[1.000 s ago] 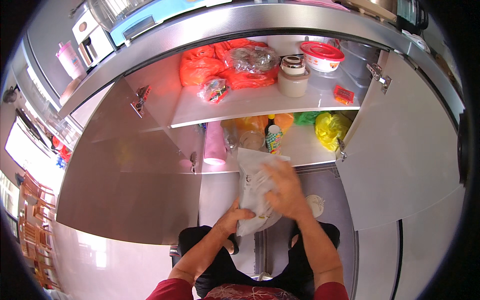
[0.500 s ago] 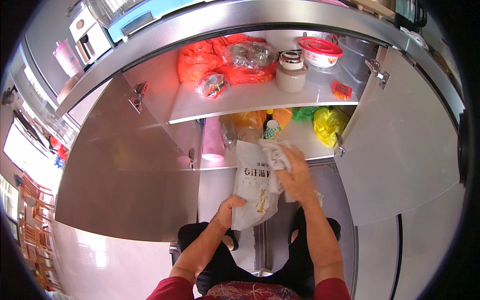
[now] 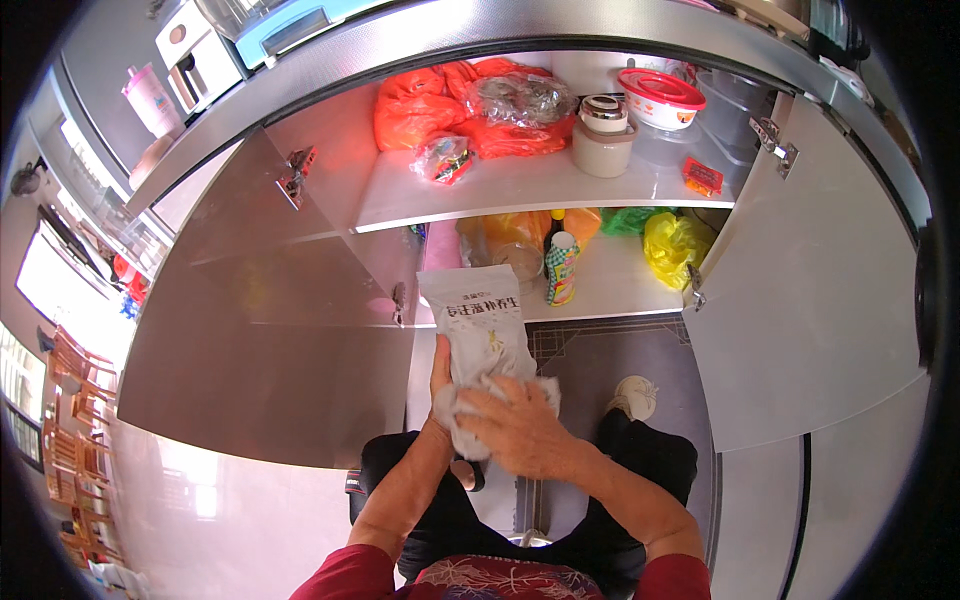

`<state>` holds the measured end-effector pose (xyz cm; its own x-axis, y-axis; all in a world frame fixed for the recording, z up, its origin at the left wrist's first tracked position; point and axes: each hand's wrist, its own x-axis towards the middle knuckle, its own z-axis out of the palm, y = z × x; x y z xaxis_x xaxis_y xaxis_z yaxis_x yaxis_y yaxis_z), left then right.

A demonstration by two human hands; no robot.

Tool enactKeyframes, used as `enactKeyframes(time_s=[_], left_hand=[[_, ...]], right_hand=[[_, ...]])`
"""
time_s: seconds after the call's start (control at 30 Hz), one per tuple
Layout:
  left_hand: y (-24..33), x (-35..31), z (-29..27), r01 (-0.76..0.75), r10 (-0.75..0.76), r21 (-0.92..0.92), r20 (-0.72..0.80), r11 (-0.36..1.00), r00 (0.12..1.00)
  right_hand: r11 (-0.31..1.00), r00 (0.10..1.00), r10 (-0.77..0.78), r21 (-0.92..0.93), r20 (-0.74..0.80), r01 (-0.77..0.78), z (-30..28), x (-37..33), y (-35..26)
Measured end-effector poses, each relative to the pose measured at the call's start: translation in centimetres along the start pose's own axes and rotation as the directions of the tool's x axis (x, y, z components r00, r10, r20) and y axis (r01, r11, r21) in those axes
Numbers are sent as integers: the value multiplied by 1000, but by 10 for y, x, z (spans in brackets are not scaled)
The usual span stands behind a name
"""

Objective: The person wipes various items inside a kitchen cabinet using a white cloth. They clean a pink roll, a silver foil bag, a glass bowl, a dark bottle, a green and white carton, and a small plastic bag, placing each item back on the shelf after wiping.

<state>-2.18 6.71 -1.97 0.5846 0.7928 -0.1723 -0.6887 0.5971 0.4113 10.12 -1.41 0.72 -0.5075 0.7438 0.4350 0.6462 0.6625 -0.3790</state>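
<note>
A white printed pouch [image 3: 480, 315] is held up in front of the open cabinet. My left hand [image 3: 440, 385] grips the pouch by its left side, the thumb along the edge and the other fingers hidden behind. Across the lower part of the pouch, my right hand [image 3: 522, 432] presses a crumpled white cloth [image 3: 468, 437]. Its fingers are bent over the cloth. Just behind the pouch, on the lower shelf, stand a green-patterned bottle [image 3: 562, 272] and a clear round container [image 3: 518, 262]. A pink cylinder [image 3: 441, 247] is partly covered by the pouch.
The upper shelf [image 3: 450, 198] bears red bags [image 3: 415, 110], a beige canister [image 3: 602, 150] and a red-lidded bowl [image 3: 662, 100]. A yellow bag [image 3: 676, 248] lies on the lower shelf. Open doors stand at left [image 3: 270, 370] and right [image 3: 800, 290]. Below is a white shoe [image 3: 636, 398].
The pouch has been turned end for end, so its print is now upside down, and it has shifted left. My right hand and the cloth have moved from its upper right to its lower part.
</note>
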Motion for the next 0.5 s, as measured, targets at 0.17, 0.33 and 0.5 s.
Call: enactKeyframes(time_s=[0.17, 0.33, 0.5], left_hand=[[0, -14, 11, 1, -2, -32, -32, 999, 999], [-6, -2, -19, -46, 48, 82, -23, 996, 999], [-10, -2, -3, -43, 42, 68, 8, 997, 999]], right_hand=[[752, 983, -174, 651, 53, 98, -37, -3, 18], [818, 869, 400, 541, -290, -196, -49, -3, 61], [878, 868, 440, 315, -231, -361, -27, -1, 66]])
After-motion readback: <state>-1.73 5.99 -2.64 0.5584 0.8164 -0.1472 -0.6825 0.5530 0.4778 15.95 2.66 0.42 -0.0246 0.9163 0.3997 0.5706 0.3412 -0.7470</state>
